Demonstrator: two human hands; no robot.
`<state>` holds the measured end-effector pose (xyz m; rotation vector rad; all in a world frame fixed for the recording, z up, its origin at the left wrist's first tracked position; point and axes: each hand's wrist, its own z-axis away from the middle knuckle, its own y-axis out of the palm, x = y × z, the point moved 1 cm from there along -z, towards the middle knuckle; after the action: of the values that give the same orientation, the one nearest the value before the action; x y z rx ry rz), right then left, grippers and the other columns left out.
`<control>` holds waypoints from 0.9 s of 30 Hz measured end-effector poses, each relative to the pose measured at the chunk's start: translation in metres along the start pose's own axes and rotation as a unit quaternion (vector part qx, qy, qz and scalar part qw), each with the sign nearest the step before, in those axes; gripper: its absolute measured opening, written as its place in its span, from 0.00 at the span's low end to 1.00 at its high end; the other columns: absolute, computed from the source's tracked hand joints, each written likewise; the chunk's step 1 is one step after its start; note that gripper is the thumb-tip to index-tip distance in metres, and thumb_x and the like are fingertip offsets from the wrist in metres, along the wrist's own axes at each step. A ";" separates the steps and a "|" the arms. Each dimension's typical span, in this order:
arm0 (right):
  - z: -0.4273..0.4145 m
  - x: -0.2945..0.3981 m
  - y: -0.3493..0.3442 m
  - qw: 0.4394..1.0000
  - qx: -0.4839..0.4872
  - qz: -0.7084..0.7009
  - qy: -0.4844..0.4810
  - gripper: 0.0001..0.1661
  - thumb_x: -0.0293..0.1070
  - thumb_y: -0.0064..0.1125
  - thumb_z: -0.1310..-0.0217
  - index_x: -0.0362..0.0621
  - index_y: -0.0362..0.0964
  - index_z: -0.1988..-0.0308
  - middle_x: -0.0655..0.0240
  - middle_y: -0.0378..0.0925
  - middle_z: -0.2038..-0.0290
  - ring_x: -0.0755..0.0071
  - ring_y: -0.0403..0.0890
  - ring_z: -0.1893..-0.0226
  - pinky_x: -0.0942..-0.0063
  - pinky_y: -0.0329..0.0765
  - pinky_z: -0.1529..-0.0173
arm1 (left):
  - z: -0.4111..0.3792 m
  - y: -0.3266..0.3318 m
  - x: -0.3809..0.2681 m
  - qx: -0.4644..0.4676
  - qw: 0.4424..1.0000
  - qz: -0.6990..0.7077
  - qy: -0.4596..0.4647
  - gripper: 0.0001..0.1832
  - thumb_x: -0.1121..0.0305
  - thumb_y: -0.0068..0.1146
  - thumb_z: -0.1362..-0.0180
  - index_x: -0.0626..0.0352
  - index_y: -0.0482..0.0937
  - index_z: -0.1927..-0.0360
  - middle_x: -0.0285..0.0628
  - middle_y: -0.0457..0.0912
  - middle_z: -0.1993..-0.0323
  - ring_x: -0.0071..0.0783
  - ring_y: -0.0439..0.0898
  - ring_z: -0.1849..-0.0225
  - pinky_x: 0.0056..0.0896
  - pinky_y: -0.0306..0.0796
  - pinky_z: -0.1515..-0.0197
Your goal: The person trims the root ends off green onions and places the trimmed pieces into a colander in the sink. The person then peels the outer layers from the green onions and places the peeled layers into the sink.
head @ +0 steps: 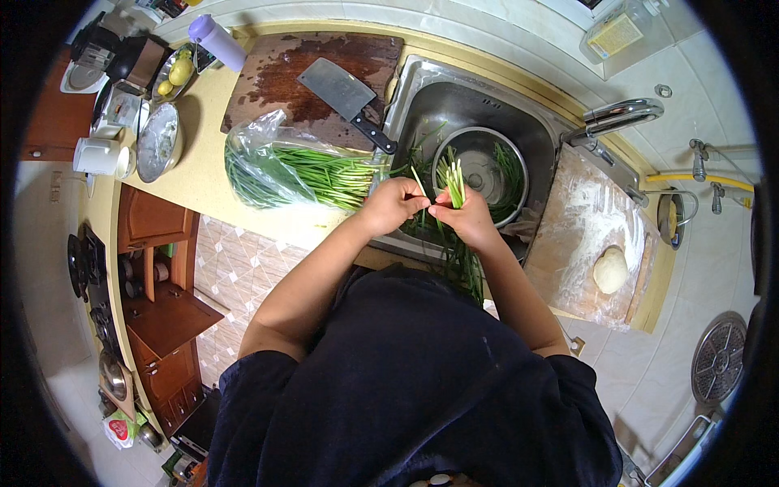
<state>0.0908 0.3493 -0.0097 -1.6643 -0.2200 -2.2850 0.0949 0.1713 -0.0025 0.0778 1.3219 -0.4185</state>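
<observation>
My left hand (392, 207) pinches a single stalk of garlic chives (418, 179) between thumb and fingers. Beside it, almost touching, my right hand (465, 216) is closed around a small bunch of garlic chives (453, 173), pale ends up and leaves hanging down over the sink's front edge. Both hands are above the near part of the stainless steel sink (420, 109). In the sink is a round metal basin (481, 161) with green leaves at its side. Left of my hands, a large bundle of chives (331, 176) lies partly inside a clear plastic bag (258, 158).
A cleaver (341, 91) rests on a wet wooden cutting board (274, 67), its handle towards the sink. On the right, a floured board (560, 231) carries a ball of dough (610, 269). The faucet (621, 115) stands behind the sink. A metal bowl (158, 143) and lilac bottle (216, 42) are leftward.
</observation>
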 end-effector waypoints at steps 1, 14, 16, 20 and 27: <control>0.000 0.001 0.000 1.000 0.009 -0.008 0.000 0.12 0.27 0.66 0.57 0.40 0.69 0.71 0.75 0.71 0.76 0.83 0.70 0.75 0.81 0.69 0.71 | -0.002 -0.002 -0.003 0.001 0.998 -0.048 0.036 0.07 0.72 0.58 0.48 0.64 0.75 0.76 0.36 0.73 0.81 0.21 0.70 0.79 0.25 0.65 0.74; 0.006 0.009 -0.012 0.999 -0.015 0.033 0.034 0.09 0.27 0.63 0.57 0.40 0.72 0.71 0.73 0.74 0.75 0.81 0.72 0.74 0.79 0.70 0.67 | -0.015 -0.037 -0.005 -0.014 0.987 0.123 -0.100 0.03 0.71 0.54 0.44 0.60 0.76 0.70 0.30 0.76 0.75 0.16 0.71 0.77 0.17 0.66 0.74; 0.006 0.008 -0.013 0.998 -0.018 0.029 0.046 0.09 0.27 0.63 0.57 0.39 0.72 0.71 0.72 0.74 0.74 0.80 0.73 0.73 0.79 0.70 0.66 | -0.020 -0.045 -0.008 -0.096 0.973 0.191 -0.092 0.04 0.70 0.54 0.44 0.58 0.75 0.71 0.30 0.75 0.76 0.15 0.71 0.80 0.14 0.64 0.76; 0.009 0.017 -0.011 0.997 -0.013 -0.043 0.061 0.09 0.25 0.63 0.57 0.38 0.72 0.71 0.70 0.75 0.73 0.79 0.74 0.72 0.79 0.70 0.65 | -0.030 -0.042 -0.010 -0.215 0.959 0.178 -0.043 0.06 0.71 0.57 0.46 0.59 0.74 0.75 0.30 0.74 0.80 0.15 0.72 0.80 0.17 0.65 0.77; 0.009 0.023 -0.008 0.995 -0.009 -0.043 0.086 0.09 0.25 0.62 0.56 0.37 0.73 0.69 0.71 0.74 0.74 0.81 0.72 0.75 0.81 0.67 0.68 | -0.011 -0.013 -0.020 -0.251 0.940 -0.173 0.154 0.12 0.71 0.66 0.60 0.59 0.75 0.72 0.38 0.69 0.74 0.27 0.70 0.76 0.27 0.66 0.73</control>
<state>0.0902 0.3556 0.0157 -1.4830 -0.2373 -2.4845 0.0765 0.1679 0.0157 -0.5436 1.7261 -0.3594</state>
